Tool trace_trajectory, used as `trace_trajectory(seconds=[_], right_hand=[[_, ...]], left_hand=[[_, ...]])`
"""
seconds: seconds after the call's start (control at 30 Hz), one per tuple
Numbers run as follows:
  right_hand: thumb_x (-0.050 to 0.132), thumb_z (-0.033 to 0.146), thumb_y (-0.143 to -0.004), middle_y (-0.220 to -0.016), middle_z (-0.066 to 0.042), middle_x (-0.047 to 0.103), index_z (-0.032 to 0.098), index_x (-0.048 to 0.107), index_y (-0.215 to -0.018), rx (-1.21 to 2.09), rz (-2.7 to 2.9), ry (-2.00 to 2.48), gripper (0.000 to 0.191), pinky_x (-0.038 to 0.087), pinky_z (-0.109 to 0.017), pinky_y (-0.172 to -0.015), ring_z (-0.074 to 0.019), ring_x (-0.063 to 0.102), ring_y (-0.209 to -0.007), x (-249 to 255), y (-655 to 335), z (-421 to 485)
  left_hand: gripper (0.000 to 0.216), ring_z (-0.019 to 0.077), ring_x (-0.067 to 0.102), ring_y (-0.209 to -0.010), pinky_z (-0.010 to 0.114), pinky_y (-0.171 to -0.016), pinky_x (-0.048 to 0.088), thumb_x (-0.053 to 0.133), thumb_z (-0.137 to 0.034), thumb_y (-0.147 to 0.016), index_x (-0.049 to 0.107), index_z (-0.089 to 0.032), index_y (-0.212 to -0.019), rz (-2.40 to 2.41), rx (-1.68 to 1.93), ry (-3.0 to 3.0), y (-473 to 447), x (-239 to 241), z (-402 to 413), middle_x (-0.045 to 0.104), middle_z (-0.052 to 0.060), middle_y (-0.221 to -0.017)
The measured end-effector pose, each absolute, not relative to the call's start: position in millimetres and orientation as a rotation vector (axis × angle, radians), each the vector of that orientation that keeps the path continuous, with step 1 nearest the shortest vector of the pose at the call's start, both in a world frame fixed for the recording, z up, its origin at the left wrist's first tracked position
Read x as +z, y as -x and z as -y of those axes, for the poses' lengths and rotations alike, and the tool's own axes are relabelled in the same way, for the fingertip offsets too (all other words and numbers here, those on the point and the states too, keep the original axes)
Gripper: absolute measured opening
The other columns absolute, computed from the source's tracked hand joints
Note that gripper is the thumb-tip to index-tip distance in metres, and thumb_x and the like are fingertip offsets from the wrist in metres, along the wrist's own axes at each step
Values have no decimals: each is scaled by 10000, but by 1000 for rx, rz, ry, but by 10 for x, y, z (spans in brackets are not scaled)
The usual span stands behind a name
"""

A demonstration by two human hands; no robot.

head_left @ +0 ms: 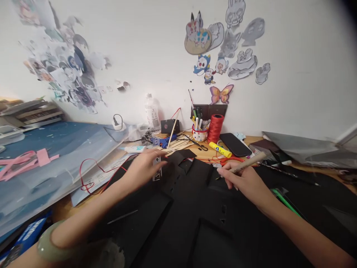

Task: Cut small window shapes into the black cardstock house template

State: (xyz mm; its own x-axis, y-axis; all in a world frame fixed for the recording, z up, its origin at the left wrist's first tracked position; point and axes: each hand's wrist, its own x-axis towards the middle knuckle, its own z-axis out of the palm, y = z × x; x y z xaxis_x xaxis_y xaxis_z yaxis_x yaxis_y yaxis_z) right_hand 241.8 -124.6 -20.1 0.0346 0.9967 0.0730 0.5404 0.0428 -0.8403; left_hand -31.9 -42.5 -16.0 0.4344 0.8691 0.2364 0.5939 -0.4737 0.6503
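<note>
My left hand (145, 165) is raised over the black sheets, with thumb and fingers around a small pale strip (157, 175) that has dark angular shapes in it. Part of the strip is hidden behind the thumb. In my right hand (240, 176) is a pen (251, 160) with a beige barrel, its rear end pointing up to the right and its tip low over the black material. The black sheets (189, 197) lie overlapped and folded across the front, with small cut holes in places.
Behind the hands stand a red thread spool (215, 128), a pen cup (199, 133) and a plastic bottle (152, 113). A yellow glue stick (220, 149) and a phone (235, 144) lie at right centre. Pink strips (28, 162) rest at left; red cord (86, 175) loops nearby.
</note>
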Motion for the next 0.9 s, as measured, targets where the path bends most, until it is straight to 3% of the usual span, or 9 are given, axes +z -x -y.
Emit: trace_trajectory(seconds=[0.07,0.17,0.5,0.67,0.9], right_hand=[[477,427,-777,-421,51,446,185,437,-588,836,1602,1609,311,324,-227,-492,-92,405,-453,-223,-2426,1248],[470,443,-781,-389,58,421,188,404,-562,870,1603,1641,343,323,-229,-501,-88,401,-435,-275,-2458,1266],[519,263,-725,-481,71,419,188,410,-646,988,1608,1629,154,296,-207,-469,-74,385,-470,-493,-2580,1342],[514,134,-662,-540,68,351,189,375,-612,958,1696,1591,158,279,-210,-488,-75,338,-518,-552,-2627,1340],[514,130,-675,-568,58,386,190,392,-613,888,1810,1581,151,271,-220,-486,-84,349,-534,-587,-2709,1459]], left_hand=[[170,175,531,-942,252,-879,355,579,-233,-751,656,-256,-900,-1002,582,-2323,52,-153,548,617,-10,-940],[149,129,558,-870,189,-801,393,560,-204,-788,656,-235,-897,-698,374,-2458,-307,-203,732,623,-18,-906],[179,156,538,-857,227,-682,424,489,-234,-844,616,-236,-972,-526,183,-2775,-670,-461,910,593,-6,-952],[196,156,552,-828,233,-612,421,470,-273,-857,586,-250,-1013,-540,191,-2862,-734,-492,885,583,-10,-909],[206,148,563,-761,243,-560,414,420,-304,-877,593,-237,-968,-531,183,-2958,-847,-489,934,575,-18,-912]])
